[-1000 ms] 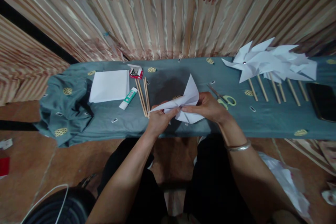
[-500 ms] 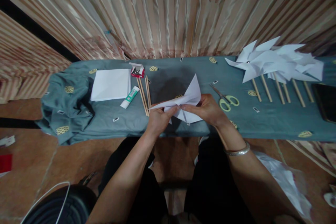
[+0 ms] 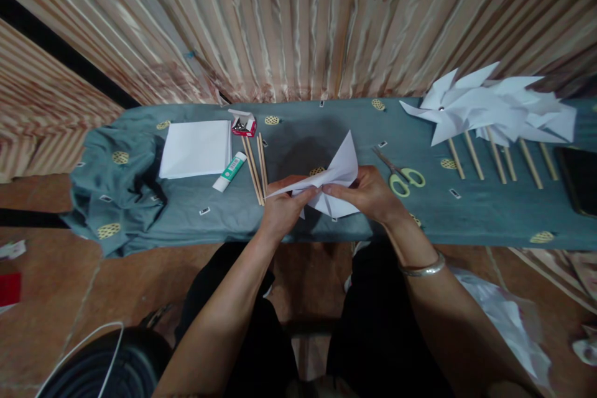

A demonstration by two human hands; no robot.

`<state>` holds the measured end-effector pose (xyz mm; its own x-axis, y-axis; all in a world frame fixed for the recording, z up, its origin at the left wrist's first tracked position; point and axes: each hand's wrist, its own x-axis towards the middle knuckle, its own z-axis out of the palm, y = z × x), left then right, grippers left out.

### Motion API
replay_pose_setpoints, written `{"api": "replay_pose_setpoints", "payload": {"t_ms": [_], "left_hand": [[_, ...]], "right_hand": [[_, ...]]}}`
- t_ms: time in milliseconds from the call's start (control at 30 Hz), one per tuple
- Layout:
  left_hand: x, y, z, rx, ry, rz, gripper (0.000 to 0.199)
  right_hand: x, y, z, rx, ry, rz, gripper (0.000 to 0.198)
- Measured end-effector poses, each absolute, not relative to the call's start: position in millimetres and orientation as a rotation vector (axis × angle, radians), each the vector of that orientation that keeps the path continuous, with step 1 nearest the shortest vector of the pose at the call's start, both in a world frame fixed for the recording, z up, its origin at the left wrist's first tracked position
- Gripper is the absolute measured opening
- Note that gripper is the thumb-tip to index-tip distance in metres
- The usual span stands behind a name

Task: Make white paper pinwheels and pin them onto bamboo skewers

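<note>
A white paper pinwheel (image 3: 342,161) with folded blades is between my two hands, just above the near part of the cloth. My left hand (image 3: 283,211) grips its left side, thumb pressed near the middle. From the other side my right hand (image 3: 370,196) pinches it, its thumb also at the centre where the folds meet. The fingers beneath the paper are hidden. Left of my left hand lie several thin wooden sticks (image 3: 254,171) and a green and white glue stick (image 3: 230,171). Scissors (image 3: 400,175) with pale green handles lie beside my right hand.
A stack of white paper (image 3: 196,149) and a small red box of metal pins (image 3: 244,123) stand at the left. Finished pinwheels on sticks (image 3: 504,109) lie piled at the right, near a dark phone-like object (image 3: 578,180). A pleated curtain (image 3: 280,25) hangs behind the table.
Both hands keep hold of the paper pinwheel in almost the same pose. The view has shifted very slightly; nothing else has visibly moved.
</note>
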<state>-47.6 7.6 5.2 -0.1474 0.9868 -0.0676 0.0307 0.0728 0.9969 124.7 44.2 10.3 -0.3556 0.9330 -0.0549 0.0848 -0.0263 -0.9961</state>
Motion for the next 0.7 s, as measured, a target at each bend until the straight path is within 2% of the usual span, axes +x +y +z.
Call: {"api": "replay_pose_setpoints", "payload": {"t_ms": [300,700], "left_hand": [[-47.1,9.2,-0.6,1.032,1.317,1.267,0.023],[-45.8,10.0,-1.3,1.036,1.351,1.269,0.021]], "right_hand": [[125.6,45.0,7.5,-1.109,-1.523,1.495,0.031],[123.2,45.0,14.1,-1.133,-1.520,1.504,0.040]]}}
